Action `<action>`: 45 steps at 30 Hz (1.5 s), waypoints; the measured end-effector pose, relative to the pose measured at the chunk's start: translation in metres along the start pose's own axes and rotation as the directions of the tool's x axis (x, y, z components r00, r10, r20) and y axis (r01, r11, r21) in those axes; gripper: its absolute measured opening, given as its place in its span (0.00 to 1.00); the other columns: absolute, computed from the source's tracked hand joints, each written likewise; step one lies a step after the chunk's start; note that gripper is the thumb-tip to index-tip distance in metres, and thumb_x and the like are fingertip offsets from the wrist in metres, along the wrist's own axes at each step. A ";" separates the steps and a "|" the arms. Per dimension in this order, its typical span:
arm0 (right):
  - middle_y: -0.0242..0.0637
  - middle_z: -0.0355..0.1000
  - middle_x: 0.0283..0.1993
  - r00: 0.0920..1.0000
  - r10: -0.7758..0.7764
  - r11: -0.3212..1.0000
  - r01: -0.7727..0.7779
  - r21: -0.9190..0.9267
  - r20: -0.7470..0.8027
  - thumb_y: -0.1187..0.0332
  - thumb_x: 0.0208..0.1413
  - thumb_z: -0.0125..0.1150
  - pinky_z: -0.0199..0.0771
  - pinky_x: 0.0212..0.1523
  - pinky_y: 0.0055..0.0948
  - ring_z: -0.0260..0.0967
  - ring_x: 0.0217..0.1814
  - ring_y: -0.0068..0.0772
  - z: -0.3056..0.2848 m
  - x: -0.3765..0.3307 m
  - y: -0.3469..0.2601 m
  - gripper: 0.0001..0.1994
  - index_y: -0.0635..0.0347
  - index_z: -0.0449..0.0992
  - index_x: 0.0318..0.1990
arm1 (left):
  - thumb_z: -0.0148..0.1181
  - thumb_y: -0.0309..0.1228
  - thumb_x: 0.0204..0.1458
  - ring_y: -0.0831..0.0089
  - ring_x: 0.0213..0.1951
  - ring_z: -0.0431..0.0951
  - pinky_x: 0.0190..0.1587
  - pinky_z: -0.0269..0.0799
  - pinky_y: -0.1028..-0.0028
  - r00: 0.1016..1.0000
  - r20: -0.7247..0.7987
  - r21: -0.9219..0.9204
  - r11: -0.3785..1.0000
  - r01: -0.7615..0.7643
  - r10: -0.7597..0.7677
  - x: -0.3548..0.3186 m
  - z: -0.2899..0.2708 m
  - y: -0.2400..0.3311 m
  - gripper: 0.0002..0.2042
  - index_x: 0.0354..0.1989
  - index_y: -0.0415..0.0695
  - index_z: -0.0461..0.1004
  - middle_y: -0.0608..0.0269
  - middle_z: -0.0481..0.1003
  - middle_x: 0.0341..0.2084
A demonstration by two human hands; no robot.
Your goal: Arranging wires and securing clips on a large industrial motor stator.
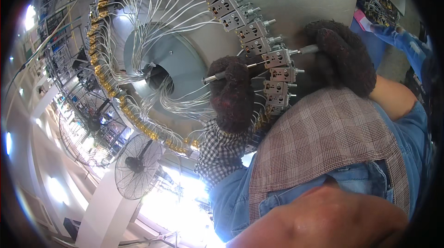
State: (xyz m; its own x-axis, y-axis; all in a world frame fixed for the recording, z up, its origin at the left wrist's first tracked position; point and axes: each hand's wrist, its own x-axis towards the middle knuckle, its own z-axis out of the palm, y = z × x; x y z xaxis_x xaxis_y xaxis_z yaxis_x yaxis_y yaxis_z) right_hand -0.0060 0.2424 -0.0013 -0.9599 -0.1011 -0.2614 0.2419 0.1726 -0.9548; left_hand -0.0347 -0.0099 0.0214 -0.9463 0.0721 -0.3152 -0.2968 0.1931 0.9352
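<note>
A large round machine ring (152, 63) carries a row of grey metal blocks (252, 30) along its rim, with thin white wires (171, 16) running inward. My left hand (231, 93), in a dark fuzzy glove with a checked sleeve, is closed around a thin metal rod tool (210, 79) just inside the ring. My right hand (344, 58), also dark-gloved, grips a metal-shafted tool (306, 50) whose tip meets one grey block (276, 57) on the rim's outer side. A checked cloth (323, 141) covers my shoulder below the hands.
Brass fittings (138, 123) line the ring's left and lower rim. Two caged fans (134, 167) and a white pillar (99, 206) stand at the lower left. Another person's blue sleeve (404, 42) reaches in at the upper right, near a rack of parts (379, 9).
</note>
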 end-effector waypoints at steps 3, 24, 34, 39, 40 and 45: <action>0.47 0.66 0.55 0.988 -0.141 0.953 0.154 -0.261 0.069 0.68 0.57 0.46 0.67 0.55 0.36 0.66 0.56 0.46 -0.003 0.001 0.003 0.18 0.60 0.70 0.54 | 0.49 0.27 0.59 0.61 0.35 0.76 0.35 0.76 0.69 0.990 0.000 -0.177 0.975 0.136 -0.138 -0.001 0.001 0.007 0.06 0.40 0.42 0.71 0.54 0.72 0.34; 0.35 0.70 0.45 0.976 0.216 0.890 -0.211 0.404 0.033 0.57 0.61 0.50 0.71 0.29 0.19 0.69 0.34 0.19 0.009 -0.003 -0.006 0.22 0.60 0.66 0.58 | 0.42 0.30 0.62 0.67 0.34 0.79 0.29 0.75 0.81 0.973 0.213 0.350 0.923 -0.157 0.085 0.001 -0.016 -0.007 0.09 0.46 0.40 0.62 0.54 0.73 0.37; 0.41 0.66 0.53 0.932 0.326 0.872 -0.361 0.331 0.157 0.60 0.60 0.52 0.71 0.49 0.28 0.67 0.50 0.27 -0.005 -0.001 -0.015 0.22 0.63 0.66 0.58 | 0.46 0.30 0.61 0.65 0.36 0.79 0.32 0.77 0.73 0.861 0.273 0.470 0.721 -0.508 0.429 0.007 -0.012 -0.006 0.08 0.39 0.38 0.67 0.55 0.73 0.36; 0.43 0.67 0.50 0.937 0.329 0.751 -0.336 0.569 0.119 0.59 0.60 0.51 0.70 0.50 0.28 0.68 0.47 0.30 0.005 -0.004 -0.017 0.22 0.64 0.66 0.57 | 0.53 0.28 0.55 0.59 0.35 0.77 0.36 0.75 0.65 0.996 0.081 -0.188 0.980 0.056 -0.041 0.004 -0.003 0.012 0.05 0.34 0.40 0.73 0.54 0.73 0.36; 0.43 0.67 0.50 0.932 0.344 0.736 -0.342 0.584 0.113 0.59 0.60 0.51 0.70 0.50 0.28 0.68 0.46 0.30 0.005 -0.004 -0.019 0.22 0.65 0.66 0.57 | 0.55 0.27 0.53 0.58 0.35 0.77 0.38 0.74 0.64 0.961 0.150 0.356 0.894 -0.272 0.232 0.006 -0.007 0.011 0.05 0.35 0.41 0.73 0.55 0.73 0.36; 0.40 0.68 0.50 0.901 0.414 0.849 -0.434 0.302 0.131 0.61 0.58 0.54 0.71 0.49 0.28 0.68 0.46 0.30 -0.003 0.004 -0.022 0.23 0.65 0.65 0.57 | 0.57 0.28 0.50 0.57 0.37 0.76 0.40 0.73 0.63 0.794 0.436 0.804 0.212 -0.555 0.424 0.010 -0.011 0.010 0.05 0.34 0.42 0.72 0.55 0.74 0.34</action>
State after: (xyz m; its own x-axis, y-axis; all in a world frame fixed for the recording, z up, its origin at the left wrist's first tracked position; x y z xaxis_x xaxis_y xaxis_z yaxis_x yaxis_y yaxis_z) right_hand -0.0152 0.2413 0.0191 -0.7457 -0.1484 -0.6496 0.6650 -0.1051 -0.7394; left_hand -0.0482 -0.0185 0.0294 -0.8210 0.5658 0.0764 0.5657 0.7879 0.2433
